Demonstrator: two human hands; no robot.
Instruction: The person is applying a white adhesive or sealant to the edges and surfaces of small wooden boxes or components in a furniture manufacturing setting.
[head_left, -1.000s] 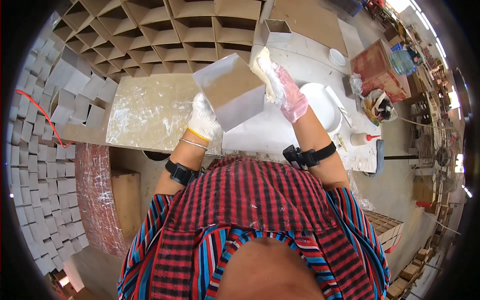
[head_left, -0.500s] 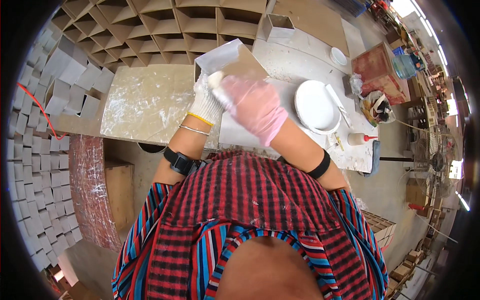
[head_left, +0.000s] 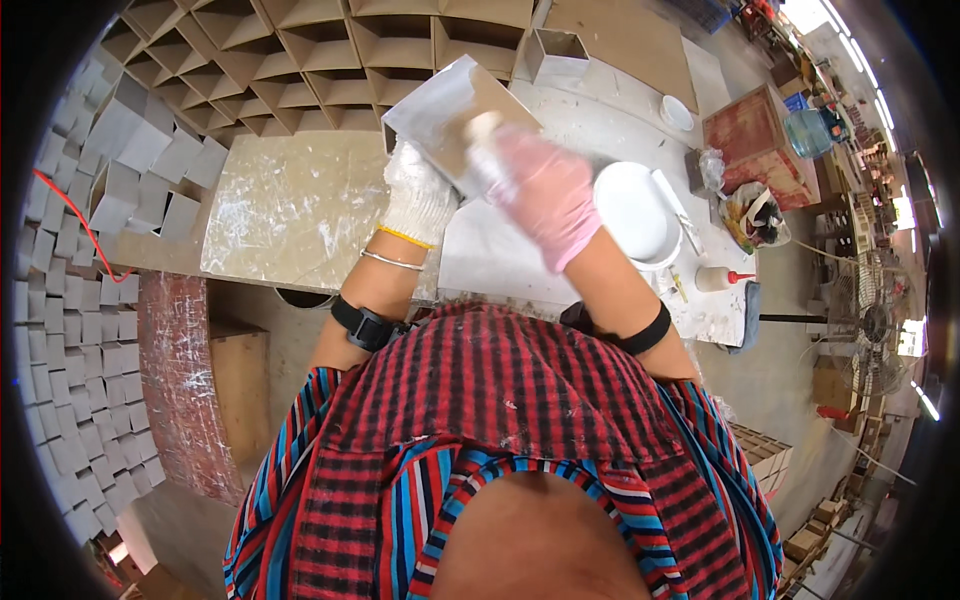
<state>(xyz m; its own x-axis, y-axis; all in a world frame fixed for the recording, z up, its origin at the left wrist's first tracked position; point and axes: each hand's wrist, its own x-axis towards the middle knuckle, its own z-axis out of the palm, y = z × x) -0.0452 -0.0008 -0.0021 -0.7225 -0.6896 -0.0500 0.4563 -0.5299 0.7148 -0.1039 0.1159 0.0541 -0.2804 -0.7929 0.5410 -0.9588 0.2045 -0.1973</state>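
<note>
A cardboard box is held tilted over the workbench. Its upper face is brown, with a whitish wet-looking coat over part of it. My left hand, in a white knitted glove, grips the near left side of the box; the fingertips are hidden behind it. My right hand, in a pink glove, is closed around a brush with a pale rounded end, at the box's right side. Motion blurs the brush and fingers. Right of this hand stands a round white tub of white paste, with a white flat strip along its rim.
A cardboard compartment rack stands behind the bench. Many grey boxes are stacked at the left. A paste-smeared board covers the bench's left part. On the right are a red-tipped squeeze bottle, a small white bowl and an open box.
My right hand and the brush have moved right across the box face. The box has shifted slightly up, showing more of its coated face. My left hand keeps its hold.
</note>
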